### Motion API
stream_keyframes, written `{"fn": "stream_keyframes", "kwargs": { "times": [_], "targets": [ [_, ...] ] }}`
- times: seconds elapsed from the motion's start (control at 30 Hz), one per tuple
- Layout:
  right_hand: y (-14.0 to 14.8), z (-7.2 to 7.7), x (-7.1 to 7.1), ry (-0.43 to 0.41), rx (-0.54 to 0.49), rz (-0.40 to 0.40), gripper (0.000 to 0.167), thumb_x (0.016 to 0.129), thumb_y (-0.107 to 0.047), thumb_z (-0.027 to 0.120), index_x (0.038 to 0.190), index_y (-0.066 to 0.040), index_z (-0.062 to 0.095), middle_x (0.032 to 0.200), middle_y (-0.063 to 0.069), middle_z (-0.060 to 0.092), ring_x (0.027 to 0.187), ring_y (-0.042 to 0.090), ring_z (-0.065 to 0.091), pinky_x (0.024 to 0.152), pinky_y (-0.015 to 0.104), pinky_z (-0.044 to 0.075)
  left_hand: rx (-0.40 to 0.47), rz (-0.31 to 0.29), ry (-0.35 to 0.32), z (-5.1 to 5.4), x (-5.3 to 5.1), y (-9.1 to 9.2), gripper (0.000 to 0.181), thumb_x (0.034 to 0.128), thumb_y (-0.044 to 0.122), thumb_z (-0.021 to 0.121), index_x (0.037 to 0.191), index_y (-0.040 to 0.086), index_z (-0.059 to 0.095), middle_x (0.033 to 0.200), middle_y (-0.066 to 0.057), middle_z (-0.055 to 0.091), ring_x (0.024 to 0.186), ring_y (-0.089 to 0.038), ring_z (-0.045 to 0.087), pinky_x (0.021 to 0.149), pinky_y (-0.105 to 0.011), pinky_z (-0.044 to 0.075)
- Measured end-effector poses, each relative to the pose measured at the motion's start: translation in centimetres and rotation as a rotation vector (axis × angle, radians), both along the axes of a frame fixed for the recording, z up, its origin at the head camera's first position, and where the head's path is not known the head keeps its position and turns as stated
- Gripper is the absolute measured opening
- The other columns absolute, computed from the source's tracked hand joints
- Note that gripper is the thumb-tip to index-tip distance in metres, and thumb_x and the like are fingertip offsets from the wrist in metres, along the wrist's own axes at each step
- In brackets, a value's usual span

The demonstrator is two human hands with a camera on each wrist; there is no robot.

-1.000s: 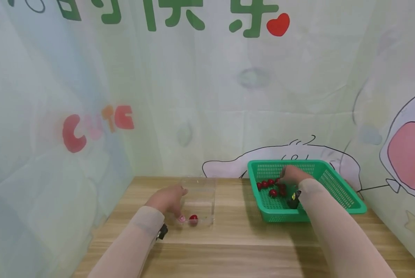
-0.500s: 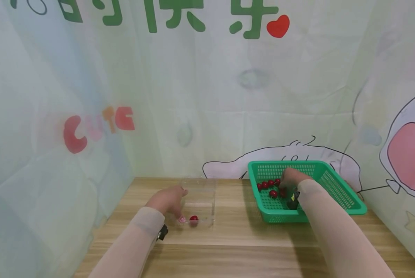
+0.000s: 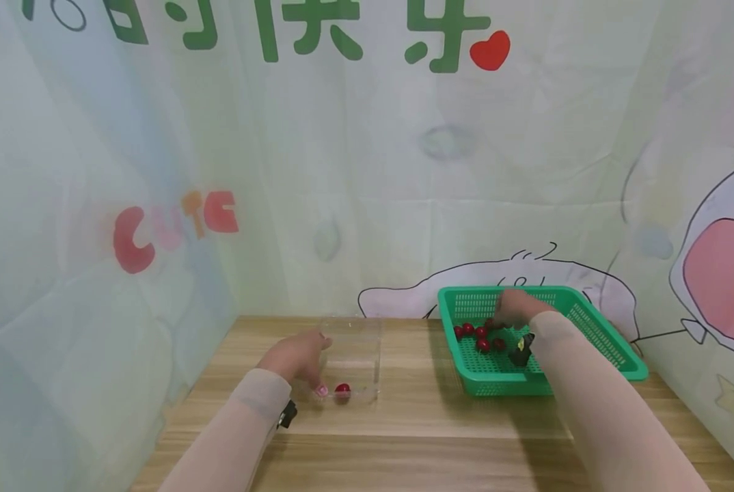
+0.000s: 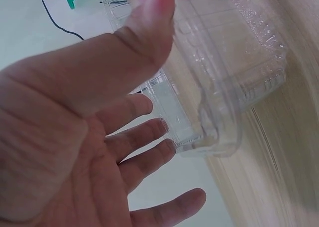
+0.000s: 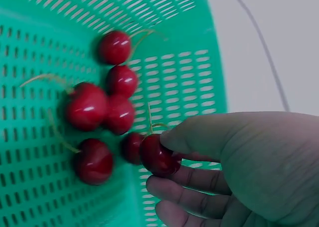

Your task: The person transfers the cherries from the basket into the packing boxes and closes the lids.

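Observation:
A clear plastic box [image 3: 377,355] stands on the table at centre left, with one red cherry [image 3: 342,389] inside near its front. My left hand [image 3: 296,357] rests against the box's left side. In the left wrist view its thumb [image 4: 144,37] lies at the rim, while loosely extended fingers touch or nearly touch the wall. Over the green basket [image 3: 484,375], my right hand [image 3: 517,309] pinches a dark red cherry [image 5: 158,154] between thumb and fingers, as the right wrist view shows. Several other stemmed cherries [image 5: 87,107] lie beside it on the basket floor.
The wooden table [image 3: 404,424] carries both containers, the basket to the right of the box. A printed curtain [image 3: 342,171] hangs close behind them and along both sides. Black wrist straps show on both arms.
My right hand has shifted slightly up in the basket, and a few cherries by it have rolled into new spots. The left hand and the box have kept their place.

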State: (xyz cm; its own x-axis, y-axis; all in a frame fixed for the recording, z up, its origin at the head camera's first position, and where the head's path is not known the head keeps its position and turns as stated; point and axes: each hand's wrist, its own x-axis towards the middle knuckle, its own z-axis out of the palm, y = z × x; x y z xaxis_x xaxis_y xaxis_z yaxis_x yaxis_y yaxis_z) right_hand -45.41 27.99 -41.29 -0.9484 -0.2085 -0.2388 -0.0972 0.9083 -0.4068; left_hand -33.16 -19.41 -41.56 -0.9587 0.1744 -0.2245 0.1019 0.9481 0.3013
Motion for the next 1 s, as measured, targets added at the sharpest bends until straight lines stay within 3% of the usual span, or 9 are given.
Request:
{"fn": "stream_keyframes", "kwargs": {
  "times": [0.13,0.4,0.53,0.77,1.0],
  "targets": [
    [-0.6,2.0,0.3,0.044,-0.024,-0.003,0.015,0.103,-0.011,0.073,0.11,0.001,0.079,0.103,0.014,0.08,0.094,0.028,0.074,0.08,0.039,0.067,0.001,0.014,0.005,0.0,0.0,0.0,0.109,0.0682,0.02,0.109,0.165,0.011,0.059,0.175,-0.023,0.051,0.159,-0.053,0.051,0.127,-0.073,0.046],
    [-2.9,4.3,1.3,0.163,-0.082,0.069,0.015,0.104,-0.016,0.076,0.11,-0.003,0.078,0.109,0.014,0.08,0.096,0.027,0.073,0.086,0.045,0.066,0.005,0.003,0.012,-0.2,0.1,-0.1,0.11,0.0673,0.02,0.109,0.165,0.011,0.06,0.177,-0.026,0.046,0.16,-0.055,0.048,0.127,-0.075,0.045],
    [-5.7,4.5,1.9,0.196,-0.091,0.1,0.012,0.105,-0.017,0.077,0.109,-0.006,0.079,0.109,0.012,0.081,0.099,0.024,0.073,0.093,0.044,0.066,-0.001,-0.012,0.017,-0.3,0.0,-0.1,0.108,0.0678,0.02,0.109,0.164,0.01,0.06,0.177,-0.026,0.046,0.16,-0.055,0.048,0.128,-0.075,0.044],
    [-12.9,4.7,3.8,0.248,-0.121,0.246,0.009,0.102,-0.019,0.082,0.105,-0.01,0.082,0.103,0.004,0.083,0.094,0.019,0.073,0.091,0.04,0.065,0.014,0.002,0.015,-0.4,0.0,-0.1,0.111,0.066,0.02,0.109,0.165,0.011,0.06,0.175,-0.024,0.05,0.156,-0.055,0.053,0.125,-0.075,0.047],
    [-19.9,2.4,6.3,0.203,-0.171,0.406,0.005,0.103,-0.018,0.084,0.099,-0.016,0.081,0.098,-0.002,0.082,0.091,0.012,0.073,0.083,0.03,0.065,0.016,0.013,0.008,-0.4,-0.1,-0.3,0.113,0.064,0.021,0.109,0.165,0.012,0.059,0.176,-0.024,0.049,0.158,-0.055,0.051,0.125,-0.077,0.045]
  ]
}}
